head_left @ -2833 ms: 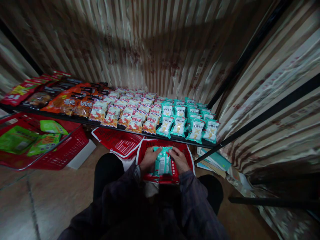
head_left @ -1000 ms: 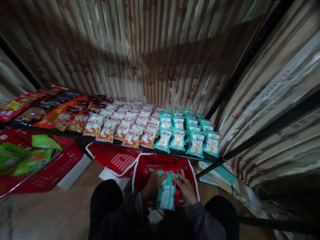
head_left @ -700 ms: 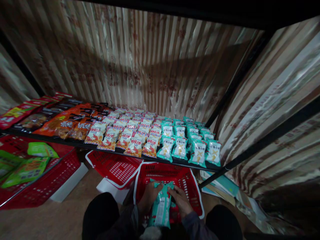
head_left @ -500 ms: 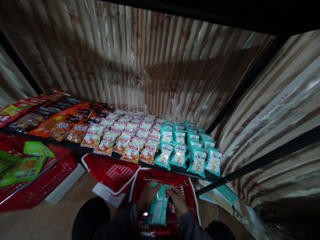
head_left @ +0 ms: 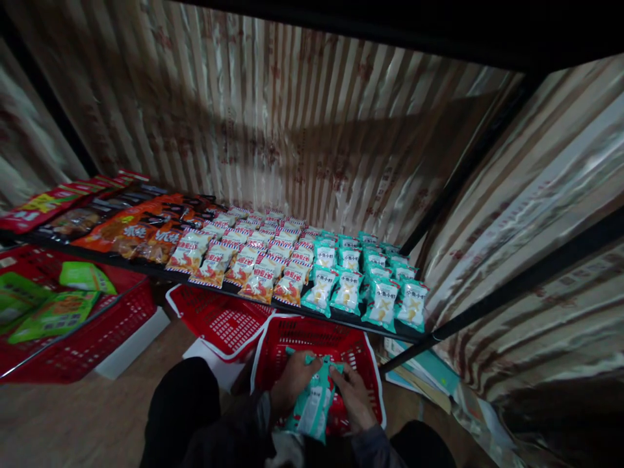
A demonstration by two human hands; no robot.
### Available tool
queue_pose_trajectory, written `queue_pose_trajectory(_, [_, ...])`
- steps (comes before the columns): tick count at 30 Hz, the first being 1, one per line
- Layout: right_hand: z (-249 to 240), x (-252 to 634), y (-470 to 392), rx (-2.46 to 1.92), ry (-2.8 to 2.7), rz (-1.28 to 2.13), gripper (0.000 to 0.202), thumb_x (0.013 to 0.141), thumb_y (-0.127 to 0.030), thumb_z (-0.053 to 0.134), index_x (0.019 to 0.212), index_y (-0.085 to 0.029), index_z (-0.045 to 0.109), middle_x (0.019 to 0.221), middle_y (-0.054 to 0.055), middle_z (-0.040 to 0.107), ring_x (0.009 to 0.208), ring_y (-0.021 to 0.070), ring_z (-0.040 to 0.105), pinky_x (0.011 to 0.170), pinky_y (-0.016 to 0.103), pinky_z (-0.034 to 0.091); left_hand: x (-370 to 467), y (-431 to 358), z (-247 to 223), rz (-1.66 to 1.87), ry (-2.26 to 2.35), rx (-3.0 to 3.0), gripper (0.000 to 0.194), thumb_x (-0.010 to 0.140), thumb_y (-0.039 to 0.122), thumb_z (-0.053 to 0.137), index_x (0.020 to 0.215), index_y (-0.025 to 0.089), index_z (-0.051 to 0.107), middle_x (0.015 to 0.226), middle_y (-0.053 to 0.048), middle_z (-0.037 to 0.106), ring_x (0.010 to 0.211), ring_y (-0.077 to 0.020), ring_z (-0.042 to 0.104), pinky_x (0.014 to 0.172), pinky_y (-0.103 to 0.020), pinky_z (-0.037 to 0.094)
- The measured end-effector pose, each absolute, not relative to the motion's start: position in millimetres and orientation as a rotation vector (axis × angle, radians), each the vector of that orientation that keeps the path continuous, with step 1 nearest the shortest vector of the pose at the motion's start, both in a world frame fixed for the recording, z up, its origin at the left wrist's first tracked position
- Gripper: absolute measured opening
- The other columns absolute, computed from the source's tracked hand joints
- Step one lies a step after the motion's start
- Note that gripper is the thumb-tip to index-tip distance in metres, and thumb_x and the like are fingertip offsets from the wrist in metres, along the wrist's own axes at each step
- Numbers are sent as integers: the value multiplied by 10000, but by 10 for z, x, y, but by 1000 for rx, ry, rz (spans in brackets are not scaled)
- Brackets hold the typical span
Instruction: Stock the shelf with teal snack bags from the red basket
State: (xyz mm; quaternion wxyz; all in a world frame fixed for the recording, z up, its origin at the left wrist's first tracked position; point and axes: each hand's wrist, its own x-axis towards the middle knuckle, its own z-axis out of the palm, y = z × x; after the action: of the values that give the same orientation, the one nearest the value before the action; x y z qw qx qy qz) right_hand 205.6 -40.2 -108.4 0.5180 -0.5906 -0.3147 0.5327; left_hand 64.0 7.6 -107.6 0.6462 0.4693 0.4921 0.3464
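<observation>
Over a red basket (head_left: 266, 354) close to my knees, I hold teal snack bags (head_left: 312, 406) between both hands. My left hand (head_left: 296, 377) grips them by the upper left, its fingers closed on the teal wrapping. The fingers of my right hand (head_left: 355, 393) pinch the upper right corner. How many bags are in my hands I cannot tell, since they overlap. Just ahead, similar teal snack bags (head_left: 383, 304) stand in rows at the right end of the black shelf (head_left: 336, 316).
White and orange snack bags (head_left: 263, 279) fill the shelf's middle, with orange bags (head_left: 131, 227) and red bags (head_left: 53, 201) farther left. Below stand another red basket (head_left: 229, 328) and one (head_left: 112, 309) holding green bags (head_left: 58, 312). A black post (head_left: 468, 312) slants at the right.
The teal bags have tilted in my hands, and more teal wrapping shows by my left hand. My view has shifted slightly, so the shelf sits a little higher.
</observation>
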Motion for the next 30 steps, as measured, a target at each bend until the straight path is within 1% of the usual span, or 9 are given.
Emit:
queue_pose_trajectory(4, [-914,2178,-350,-1466,-818,1262,478,517,-634,818,608,-194,656,580,-10,616,592,158,525,597,279,412,673,88,-921,778,1072,1035,460,685,587,701,639,168,518,586,39,486,571,-110,452,543,-245,350])
queue_pose_trajectory(7, [-834,2245,-374,-1448,-849,1270,461,544,-623,814,645,-193,681,628,1,651,617,165,542,624,287,422,695,68,-839,760,1050,1075,451,672,581,703,632,169,522,585,40,478,572,-107,443,542,-239,343])
queue_pose_trajectory(12, [-955,2119,-462,-1457,-762,1271,491,480,-638,831,635,-195,687,583,-5,633,584,164,535,602,286,424,630,63,-948,689,1078,1110,462,634,606,694,626,181,513,584,34,478,562,-111,434,531,-248,332])
queue_pose_trajectory(17, [-1087,1927,-391,-1404,-682,1316,478,494,-630,823,648,-199,687,593,-12,631,570,150,525,576,270,408,482,196,-1027,643,1102,1177,469,602,597,717,582,184,496,557,34,474,554,-115,427,528,-261,326])
queue_pose_trajectory(21, [-1094,1896,-240,-1359,-723,1326,442,515,-594,828,623,-198,664,567,-28,607,551,135,508,569,261,394,423,268,-987,693,1143,1186,448,639,576,692,564,196,468,544,43,447,542,-112,405,508,-257,316])
queue_pose_trajectory(26, [-1117,1982,-206,-1345,-751,1354,438,514,-580,837,616,-195,655,553,-39,583,543,122,488,571,257,388,476,197,-893,744,1158,1160,413,652,525,715,566,189,491,544,32,478,544,-117,431,511,-259,336])
queue_pose_trajectory(30, [-1091,2101,-285,-1326,-748,1359,416,525,-565,841,644,-197,689,587,-24,621,568,134,516,596,267,414,600,125,-862,771,1148,1116,455,645,540,734,547,191,460,514,42,448,515,-105,412,486,-253,331])
